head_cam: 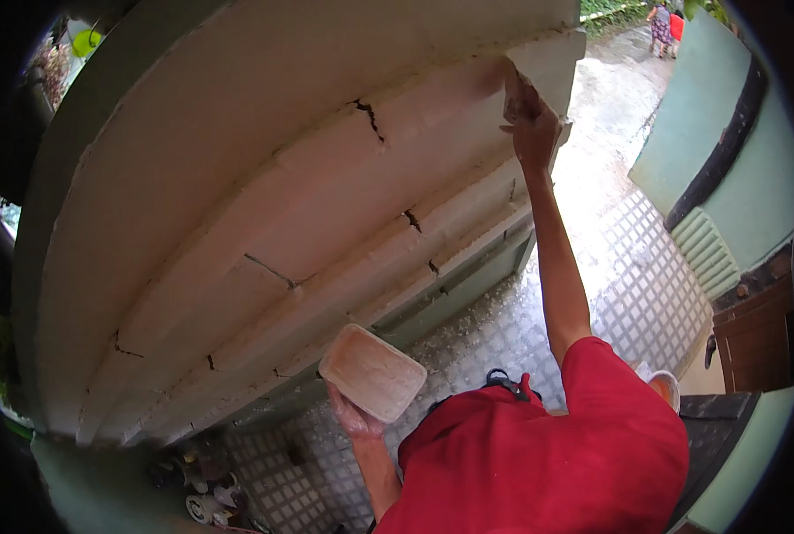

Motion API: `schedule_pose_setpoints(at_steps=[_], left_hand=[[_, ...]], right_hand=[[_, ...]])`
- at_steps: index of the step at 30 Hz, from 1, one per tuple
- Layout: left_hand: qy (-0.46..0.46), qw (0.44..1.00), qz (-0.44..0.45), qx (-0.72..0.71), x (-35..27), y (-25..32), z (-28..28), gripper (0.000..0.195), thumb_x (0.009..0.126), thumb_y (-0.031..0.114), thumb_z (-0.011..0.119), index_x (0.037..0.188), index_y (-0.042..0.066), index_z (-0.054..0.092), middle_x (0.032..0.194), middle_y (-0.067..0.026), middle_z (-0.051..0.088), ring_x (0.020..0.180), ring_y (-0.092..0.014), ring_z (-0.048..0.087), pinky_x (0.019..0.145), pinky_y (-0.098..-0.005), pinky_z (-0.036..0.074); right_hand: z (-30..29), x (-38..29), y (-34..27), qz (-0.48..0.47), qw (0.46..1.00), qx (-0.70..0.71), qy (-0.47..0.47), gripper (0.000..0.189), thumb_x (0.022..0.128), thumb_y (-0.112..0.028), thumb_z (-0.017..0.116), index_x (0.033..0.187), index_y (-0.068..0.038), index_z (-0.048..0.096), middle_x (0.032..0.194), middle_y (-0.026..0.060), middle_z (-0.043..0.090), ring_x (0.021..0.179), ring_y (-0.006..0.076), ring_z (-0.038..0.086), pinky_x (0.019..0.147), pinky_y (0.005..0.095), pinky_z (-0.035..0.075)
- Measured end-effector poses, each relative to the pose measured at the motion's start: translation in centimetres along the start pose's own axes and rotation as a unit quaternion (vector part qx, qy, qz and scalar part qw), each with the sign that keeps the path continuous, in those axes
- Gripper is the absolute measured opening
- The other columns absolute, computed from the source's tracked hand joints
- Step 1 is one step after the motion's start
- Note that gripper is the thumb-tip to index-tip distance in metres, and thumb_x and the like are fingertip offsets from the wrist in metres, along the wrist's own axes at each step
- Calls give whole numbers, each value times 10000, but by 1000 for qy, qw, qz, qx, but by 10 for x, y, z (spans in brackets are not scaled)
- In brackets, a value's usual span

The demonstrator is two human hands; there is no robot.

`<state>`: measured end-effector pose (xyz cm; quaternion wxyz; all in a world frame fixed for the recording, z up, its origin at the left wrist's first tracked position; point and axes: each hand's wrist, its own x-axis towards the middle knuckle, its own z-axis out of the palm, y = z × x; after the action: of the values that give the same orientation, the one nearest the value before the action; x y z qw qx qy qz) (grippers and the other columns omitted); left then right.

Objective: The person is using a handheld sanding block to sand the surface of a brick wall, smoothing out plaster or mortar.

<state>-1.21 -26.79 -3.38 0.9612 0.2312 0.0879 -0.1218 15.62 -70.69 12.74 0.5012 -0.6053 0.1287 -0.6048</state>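
Note:
My left hand (358,415) holds a shallow rectangular plastic tub (373,374) from beneath and along one side. Whitish residue coats the tub's inside. Stretched far out at the upper right, my right hand (536,137) grips a flat, pale tool (514,93), perhaps a putty knife; the fingers hide part of it. Its far edge meets, or nearly meets, a stepped plaster surface (250,180) of long pale bands. Dark jagged cracks (370,121) cut across several of those bands. White powder marks my left fingers.
Below lies a checked tile floor (637,247) with white specks. Assorted items (203,500) stand at the lower left. A bucket (665,388) is behind my right shoulder, near a wooden door (757,347). Two people (664,30) are outside on the path, far off.

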Motion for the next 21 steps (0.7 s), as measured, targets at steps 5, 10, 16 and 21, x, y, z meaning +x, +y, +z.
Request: schedule_pose_setpoints(at_steps=[5,10,16,21], left_hand=[[11,1000,22,17,-6,5,-16,627,967,451,583,1486,132,431,1486,-87,493,1345,-340,485,1110,-569,404],[5,1000,1,17,-4,10,-15,634,965,454,585,1486,127,428,1485,-89,492,1345,-340,485,1105,-577,409],[-38,998,-49,20,1,12,-1,602,981,443,569,1474,121,442,1477,-77,500,1332,-328,495,1105,-524,421],[-9,997,-72,14,1,6,0,601,981,453,564,1473,127,446,1473,-77,504,1329,-323,496,1112,-515,413]], right_hand=[[38,-67,-34,-117,975,-170,-81,436,925,-14,558,1307,-193,667,883,220,676,604,227,699,554,380,532],[69,-125,-82,-193,972,-50,-123,539,828,107,535,1275,-161,671,1201,143,675,939,297,724,759,344,594],[51,-137,-83,-126,971,-31,-201,475,836,82,603,1266,-110,667,1149,175,691,927,269,737,728,342,594],[-24,-98,-32,-112,986,-12,-124,402,973,42,555,1345,-91,626,1167,83,731,883,165,721,692,306,594]])
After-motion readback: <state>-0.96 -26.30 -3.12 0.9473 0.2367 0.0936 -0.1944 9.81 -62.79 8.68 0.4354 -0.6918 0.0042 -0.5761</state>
